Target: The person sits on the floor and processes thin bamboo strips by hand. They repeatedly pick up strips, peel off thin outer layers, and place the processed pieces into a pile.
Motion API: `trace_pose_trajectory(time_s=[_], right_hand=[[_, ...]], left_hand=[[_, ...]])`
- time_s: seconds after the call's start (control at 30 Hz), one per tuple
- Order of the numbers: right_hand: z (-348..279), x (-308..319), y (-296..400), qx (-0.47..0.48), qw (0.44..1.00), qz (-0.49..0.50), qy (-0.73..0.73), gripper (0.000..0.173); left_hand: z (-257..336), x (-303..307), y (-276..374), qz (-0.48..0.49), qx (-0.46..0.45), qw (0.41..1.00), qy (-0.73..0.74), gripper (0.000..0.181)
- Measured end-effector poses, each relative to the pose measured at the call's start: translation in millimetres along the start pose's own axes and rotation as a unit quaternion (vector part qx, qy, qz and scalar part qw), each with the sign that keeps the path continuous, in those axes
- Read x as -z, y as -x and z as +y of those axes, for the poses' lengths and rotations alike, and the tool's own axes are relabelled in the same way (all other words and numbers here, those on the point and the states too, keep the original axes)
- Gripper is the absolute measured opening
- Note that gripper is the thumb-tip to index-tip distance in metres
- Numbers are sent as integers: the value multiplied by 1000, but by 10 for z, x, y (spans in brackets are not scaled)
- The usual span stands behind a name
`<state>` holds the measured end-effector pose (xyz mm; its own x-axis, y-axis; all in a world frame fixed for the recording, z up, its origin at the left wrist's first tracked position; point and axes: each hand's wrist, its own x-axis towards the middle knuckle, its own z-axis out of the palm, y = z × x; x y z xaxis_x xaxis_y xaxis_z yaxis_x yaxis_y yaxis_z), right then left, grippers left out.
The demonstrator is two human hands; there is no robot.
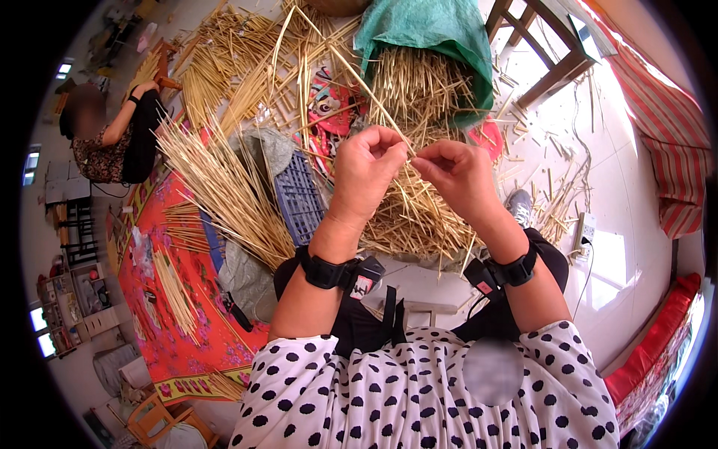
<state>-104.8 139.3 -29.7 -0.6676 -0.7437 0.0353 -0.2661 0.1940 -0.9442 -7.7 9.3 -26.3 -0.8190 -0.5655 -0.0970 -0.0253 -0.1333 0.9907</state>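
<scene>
My left hand [370, 171] and my right hand [457, 174] meet in front of me, each pinching the near end of a long pale straw stalk [367, 87]. The stalk slants away from me to the upper left, over the floor. Beneath my hands lies a heap of short straw pieces [418, 221]. Just beyond it, a green woven sack [429, 25] lies with its mouth facing me, and cut straw [420, 81] fills the opening. To the left of my left hand, a thick bundle of long straw stalks [235, 196] leans across a blue plastic crate [303, 193].
A red floral cloth [216, 314] at left bears a small bundle of stalks [176, 297]. Another person [112, 134] sits at far left. More stalks [224, 56] are spread beyond. At right are a wooden stool [552, 73], a power strip [586, 233] with a cord and scattered straw bits.
</scene>
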Motion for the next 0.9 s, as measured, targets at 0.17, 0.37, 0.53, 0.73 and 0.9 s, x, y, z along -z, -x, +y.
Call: trace_pose_trajectory(time_s=[0.17, 0.37, 0.53, 0.73, 0.9], right_hand=[[27, 11, -4, -23, 999, -13, -34, 16], [33, 34, -20, -69, 984, -86, -142, 15], [5, 43, -15, -92, 954, -147, -243, 13], [34, 110, -28, -78, 964, -152, -203, 12], [24, 76, 3, -24, 991, -110, -71, 11]], left_hand=[[25, 10, -8, -6, 4, 1000, 17, 5], [94, 44, 0, -44, 15, 998, 35, 3], [116, 69, 11, -71, 22, 995, 61, 7], [150, 12, -17, -89, 7, 995, 41, 8], [27, 42, -6, -77, -11, 997, -7, 9]])
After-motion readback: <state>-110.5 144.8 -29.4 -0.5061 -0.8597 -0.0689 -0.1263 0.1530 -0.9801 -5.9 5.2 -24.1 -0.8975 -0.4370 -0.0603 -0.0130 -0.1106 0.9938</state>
